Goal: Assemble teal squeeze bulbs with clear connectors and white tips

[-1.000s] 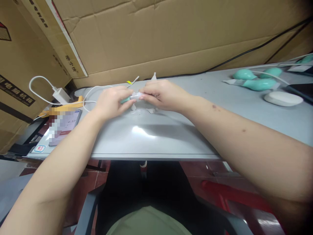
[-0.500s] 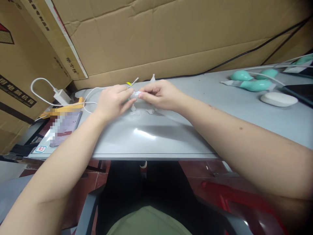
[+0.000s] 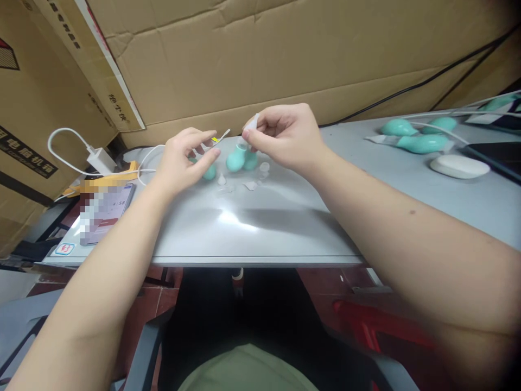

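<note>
My right hand (image 3: 271, 130) pinches a white pointed nozzle tip (image 3: 253, 123) between thumb and fingers. A clear piece (image 3: 243, 142) shows just below the tip, right over the neck of a teal rubber bulb (image 3: 235, 159); whether they are joined I cannot tell. Another teal bulb (image 3: 251, 161) sits behind it. My left hand (image 3: 193, 157) is open, fingers apart, beside a third teal bulb (image 3: 209, 171) that it partly hides. A thin white tip (image 3: 223, 136) with a yellow mark rises behind its fingers. Small white nozzle pieces (image 3: 249, 185) and clear discs (image 3: 264, 167) lie in front.
More teal bulbs (image 3: 423, 143) and a white oval case (image 3: 459, 165) lie on the right of the grey table (image 3: 285, 233). At left are a phone (image 3: 108, 214), a yellow power strip (image 3: 109, 178) and a white charger (image 3: 101, 161). Cardboard (image 3: 244, 70) stands behind.
My hands have parted from the clear piece they were both holding. The right has risen and now grips a white nozzle tip; the left has opened. Teal bulbs between them have come into view.
</note>
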A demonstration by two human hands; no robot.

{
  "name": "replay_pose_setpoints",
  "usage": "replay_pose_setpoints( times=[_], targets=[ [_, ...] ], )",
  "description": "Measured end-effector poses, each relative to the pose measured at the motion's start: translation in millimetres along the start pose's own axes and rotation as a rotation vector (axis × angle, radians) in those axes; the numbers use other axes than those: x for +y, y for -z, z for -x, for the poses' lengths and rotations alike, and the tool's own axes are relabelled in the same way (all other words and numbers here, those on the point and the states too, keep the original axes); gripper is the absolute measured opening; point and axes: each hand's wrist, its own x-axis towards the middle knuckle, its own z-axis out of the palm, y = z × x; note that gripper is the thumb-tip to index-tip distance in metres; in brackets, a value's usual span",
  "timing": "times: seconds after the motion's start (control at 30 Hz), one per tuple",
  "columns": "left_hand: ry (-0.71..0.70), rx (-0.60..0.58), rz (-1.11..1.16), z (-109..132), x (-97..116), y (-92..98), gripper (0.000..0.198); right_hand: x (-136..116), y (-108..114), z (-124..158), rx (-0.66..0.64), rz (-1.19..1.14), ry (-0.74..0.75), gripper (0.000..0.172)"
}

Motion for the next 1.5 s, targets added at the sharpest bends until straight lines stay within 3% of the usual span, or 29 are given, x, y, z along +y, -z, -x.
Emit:
replay_pose_setpoints(
  times=[0.27,0.5,0.67,0.8,0.87,0.93,1.07,1.23,1.37,1.5],
  targets=[
    [0.088,-0.046,0.005,0,6,0.4,0.041,22,-10,-6,-0.115,0.105,-0.036,0.049],
    [0.108,-0.041,0.007,1,2,-1.6,0.042,33,-15,-9,-0.138,0.24,0.018,0.024],
    [0.122,-0.052,-0.004,1,3,0.9,0.044,35,-6,-10,-0.065,0.248,0.05,0.032],
    [0.122,-0.064,-0.014,1,6,3.1,0.046,22,12,-10,-0.034,0.288,0.033,0.031],
    [0.132,-0.063,-0.017,1,6,3.8,0.045,14,20,-9,-0.11,0.299,0.07,0.034],
    [0.143,-0.063,-0.022,2,6,4.5,0.044,8,27,-7,-0.27,0.312,0.116,0.033],
    [0.128,-0.121,-0.026,2,6,6.6,0.042,11,29,-5,-0.496,0.434,0.181,0.027],
    [0.026,-0.233,0.026,2,13,5.5,0.041,25,25,-4,-0.546,0.527,0.276,0.022],
    [-0.04,-0.281,0.087,3,18,2.1,0.037,22,25,-5,-0.631,0.573,0.179,0.017],
    [-0.013,-0.379,0.096,3,21,3.1,0.036,14,25,-6,-0.658,0.596,0.123,0.021]
  ],
)
